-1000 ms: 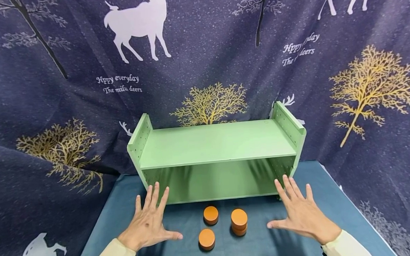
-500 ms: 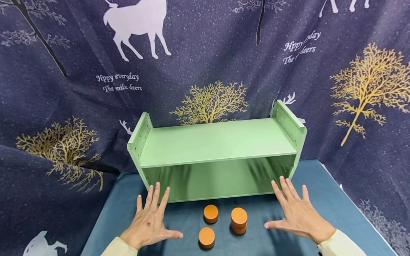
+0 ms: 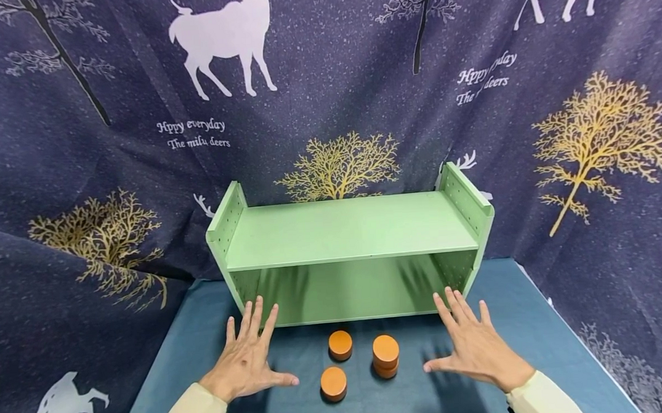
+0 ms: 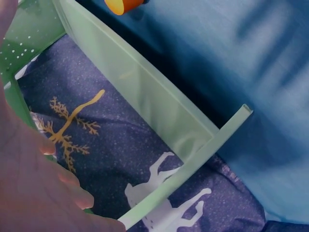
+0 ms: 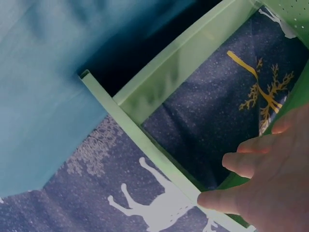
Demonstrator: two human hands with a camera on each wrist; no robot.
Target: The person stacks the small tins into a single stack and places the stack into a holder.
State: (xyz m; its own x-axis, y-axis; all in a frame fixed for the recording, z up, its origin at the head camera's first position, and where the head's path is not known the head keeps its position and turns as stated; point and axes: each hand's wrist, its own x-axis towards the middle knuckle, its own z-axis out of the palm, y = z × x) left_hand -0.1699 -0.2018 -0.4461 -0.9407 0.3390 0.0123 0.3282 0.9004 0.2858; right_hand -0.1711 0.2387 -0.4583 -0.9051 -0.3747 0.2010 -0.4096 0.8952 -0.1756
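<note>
My left hand (image 3: 245, 364) hovers at the left front of a green two-tier shelf (image 3: 349, 230), fingers spread and straight, holding nothing. Mirroring it on the right, my right hand (image 3: 478, 351) is spread the same way with nothing in it. Between the hands, orange round blocks lie on the blue cloth: one (image 3: 340, 345) close to the shelf's lower edge, one (image 3: 333, 384) nearer me, and a stack of two (image 3: 385, 355) to their right. In the left wrist view an orange block (image 4: 123, 5) shows at the top edge. Both wrist views show fingers overlapping the shelf.
The blue cloth (image 3: 406, 406) covers the table under the shelf and blocks. Behind hangs a dark curtain (image 3: 332, 95) printed with deer and trees. The shelf's side panels (image 3: 469, 200) rise above its upper board. Hand shadows fall on its lower tier.
My right hand has drifted left, toward the stacked blocks, and my left hand has shifted slightly right. The blocks and shelf have stayed in place.
</note>
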